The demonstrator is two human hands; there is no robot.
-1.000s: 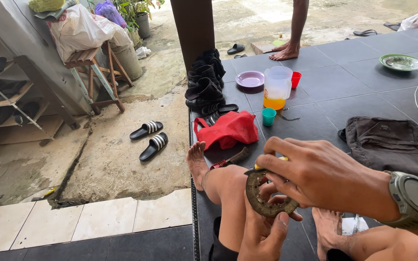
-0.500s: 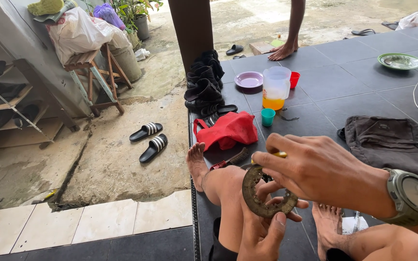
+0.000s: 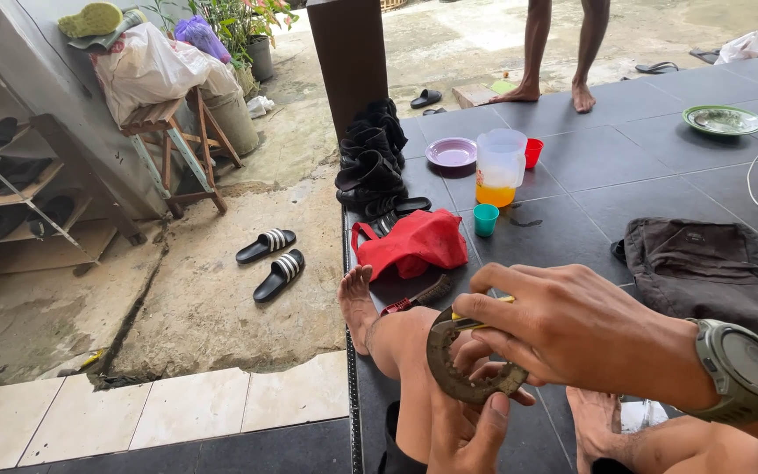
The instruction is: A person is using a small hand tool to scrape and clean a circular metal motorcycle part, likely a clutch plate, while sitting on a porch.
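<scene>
Holding a curved, rusty brake shoe (image 3: 456,364) w/ both hands, we sit on the dark tiled floor (image 3: 607,175) w/ our bare legs in front. Our left hand (image 3: 467,430) grips the shoe from below, thumb pressed on its lower arc, fingers closed on it. Our right hand (image 3: 572,329) comes over the top, fingers pinched together on a small tool w/ yellow handle (image 3: 484,305) which touches the upper end of the shoe. A green-grey wristwatch (image 3: 741,370) sits on the right wrist.

The shoe is just above our left knee, approx. at the lower middle of the view. Near our left foot (image 3: 357,303) lies a brush w/ red handle (image 3: 418,294), and just behind it a red cloth bag (image 3: 414,241). Further back stand a teal cup (image 3: 485,219), a clear jug w/ orange liquid (image 3: 500,167), a red cup (image 3: 532,152) and a purple plate (image 3: 452,152). A dark bag (image 3: 704,263) lies at the right side. On the ground at left, a pair of black striped sandals (image 3: 272,259). Another person's bare legs (image 3: 559,53) stand at the far edge of the tiles.
</scene>
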